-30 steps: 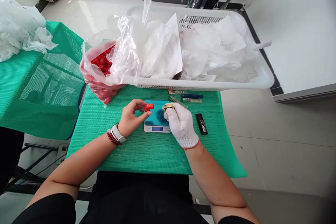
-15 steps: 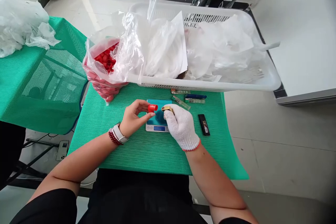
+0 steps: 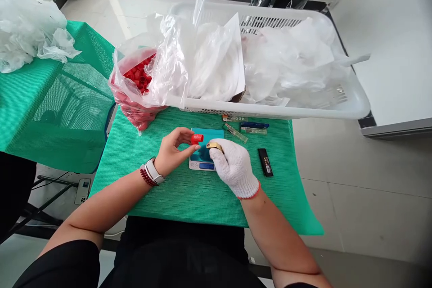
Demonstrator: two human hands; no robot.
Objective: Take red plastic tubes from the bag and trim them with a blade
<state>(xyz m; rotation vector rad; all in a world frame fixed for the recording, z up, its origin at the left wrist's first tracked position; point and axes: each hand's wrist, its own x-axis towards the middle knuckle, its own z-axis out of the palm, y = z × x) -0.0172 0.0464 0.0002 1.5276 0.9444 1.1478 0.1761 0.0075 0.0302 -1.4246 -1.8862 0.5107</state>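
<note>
left hand [image 3: 173,152]: bare, thumb and fingertips pinching one small red piece [image 3: 197,138]; from my distant seat i see it clearly.
right hand [image 3: 235,165]: in a white knitted glove with an orange cuff edge, its fingers closed around a brass-coloured piece [image 3: 215,146] that juts toward the left hand.
gap: the red piece is near the brass-coloured piece, the two apart, both above the scale.
scale [image 3: 202,157]: flat, blue-topped, with a small display i cannot read.
left wrist: a white band [image 3: 155,170] and dark red beads [image 3: 148,176].
right of the glove: a slim black box [image 3: 265,162] lying on the green mesh cover [image 3: 189,198].
beyond the scale: a blue pen [image 3: 254,124] among clear tubes [image 3: 235,133].
far left corner: a clear bag [image 3: 125,105] full of red pieces.
far edge: a white basket [image 3: 270,110] heaped with crumpled plastic [image 3: 286,60].
</note>
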